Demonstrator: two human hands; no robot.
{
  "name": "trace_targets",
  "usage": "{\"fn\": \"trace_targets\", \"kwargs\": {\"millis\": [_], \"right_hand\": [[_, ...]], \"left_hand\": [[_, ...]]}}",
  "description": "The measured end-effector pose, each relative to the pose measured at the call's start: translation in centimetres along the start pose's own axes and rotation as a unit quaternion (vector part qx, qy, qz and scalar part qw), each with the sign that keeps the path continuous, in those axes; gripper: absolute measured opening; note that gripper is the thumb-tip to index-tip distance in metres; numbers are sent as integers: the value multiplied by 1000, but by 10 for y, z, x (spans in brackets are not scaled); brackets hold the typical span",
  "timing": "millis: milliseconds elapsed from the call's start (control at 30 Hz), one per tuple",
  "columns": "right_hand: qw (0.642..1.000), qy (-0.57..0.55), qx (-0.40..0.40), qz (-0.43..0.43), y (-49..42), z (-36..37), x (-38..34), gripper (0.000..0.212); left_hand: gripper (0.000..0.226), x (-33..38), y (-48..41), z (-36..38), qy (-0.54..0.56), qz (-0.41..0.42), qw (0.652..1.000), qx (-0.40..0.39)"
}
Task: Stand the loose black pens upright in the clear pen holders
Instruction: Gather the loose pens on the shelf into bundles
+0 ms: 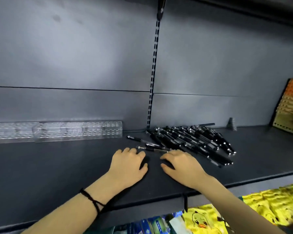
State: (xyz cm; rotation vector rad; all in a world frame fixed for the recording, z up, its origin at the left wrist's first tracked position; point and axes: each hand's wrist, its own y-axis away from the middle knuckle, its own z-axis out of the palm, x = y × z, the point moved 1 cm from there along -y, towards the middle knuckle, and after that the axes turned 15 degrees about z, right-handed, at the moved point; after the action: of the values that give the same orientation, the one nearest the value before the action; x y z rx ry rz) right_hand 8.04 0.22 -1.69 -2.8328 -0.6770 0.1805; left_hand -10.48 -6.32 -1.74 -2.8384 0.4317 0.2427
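A heap of loose black pens [193, 142] lies flat on the dark shelf [57, 166], right of the middle upright. Two or three pens [142, 140] lie apart at the heap's left edge. Clear pen holders [57, 131] stand in a row against the back wall at the left, with no pens seen in them. My left hand [128, 166] rests palm down on the shelf, fingers loosely bent, holding nothing. My right hand [181, 165] rests beside it, its fingertips touching the nearest stray pen.
A slotted metal upright [153, 73] divides the grey back wall. An orange and yellow card of goods [289, 107] leans at the far right. Yellow packets [243, 213] fill the shelf below. A small grey bracket [231, 124] stands behind the pens.
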Motion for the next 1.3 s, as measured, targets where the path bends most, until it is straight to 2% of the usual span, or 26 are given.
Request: {"fn": "trace_targets", "kwargs": {"millis": [100,233,333,500,767,933,1033,1200,1300], "right_hand": [[999,-11,29,-21,-14,-1,16,34],[995,-65,58,46,-44,-8,45,27],[992,-97,5,84,-70,-9,61,21],[983,-157,-56,84,-101,0,65,22],[980,-96,-144,101,-128,-7,66,41],[976,-46,-194,92,-137,-10,57,50],[976,-24,-203,72,-145,-10,51,41],[954,-122,-269,42,-147,-8,52,29],[944,-186,-269,46,-146,-4,59,47]], "left_hand": [[42,1,-24,-1,-30,11,999,23],[40,-3,-49,-3,-20,-23,998,47],[41,-3,-64,-2,-17,-49,998,41],[44,1,-87,-2,11,-108,994,17],[45,1,-128,9,81,-180,980,27],[45,-6,-118,24,118,-146,982,2],[42,-15,-118,27,162,-152,975,28],[37,-18,-118,28,190,-161,966,71],[29,-19,-119,32,224,-186,948,125]]}}
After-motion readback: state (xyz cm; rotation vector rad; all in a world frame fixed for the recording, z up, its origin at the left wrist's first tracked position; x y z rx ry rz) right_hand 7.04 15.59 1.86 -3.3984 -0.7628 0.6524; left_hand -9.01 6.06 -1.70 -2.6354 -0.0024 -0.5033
